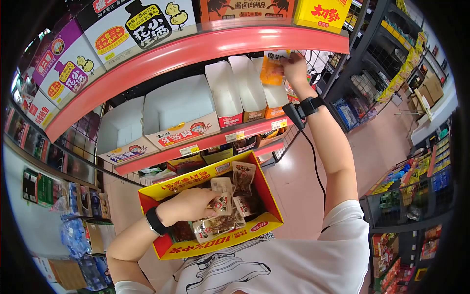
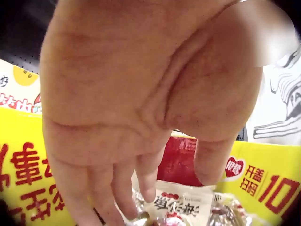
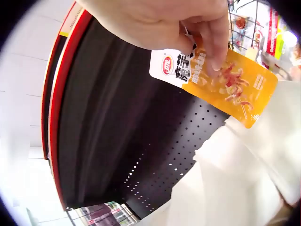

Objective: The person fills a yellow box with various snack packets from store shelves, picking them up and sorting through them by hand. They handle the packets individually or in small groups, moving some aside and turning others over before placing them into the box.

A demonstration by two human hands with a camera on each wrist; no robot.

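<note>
My right hand (image 1: 295, 69) pinches an orange and white snack packet (image 3: 230, 84) by its printed white end, thumb on one face. The packet hangs in front of the right-hand display cartons on the shelf. My left hand (image 1: 185, 205) reaches down into a yellow and red carton (image 1: 270, 221) held at waist height. In the left wrist view its fingers point downward, the thumb (image 2: 211, 162) apart from them. Fingertips are right at a pale snack packet (image 2: 183, 205) on top. More clear-wrapped snack packets (image 1: 243, 177) lie around it in the carton.
White display cartons (image 1: 180, 105) line the shelf, whose red front edge (image 1: 208, 149) carries price tags. Above runs another red shelf edge (image 1: 196, 41) with boxes on it. A wire rack (image 1: 333, 61) borders the right side; more stocked shelves (image 1: 416, 181) stand across the aisle.
</note>
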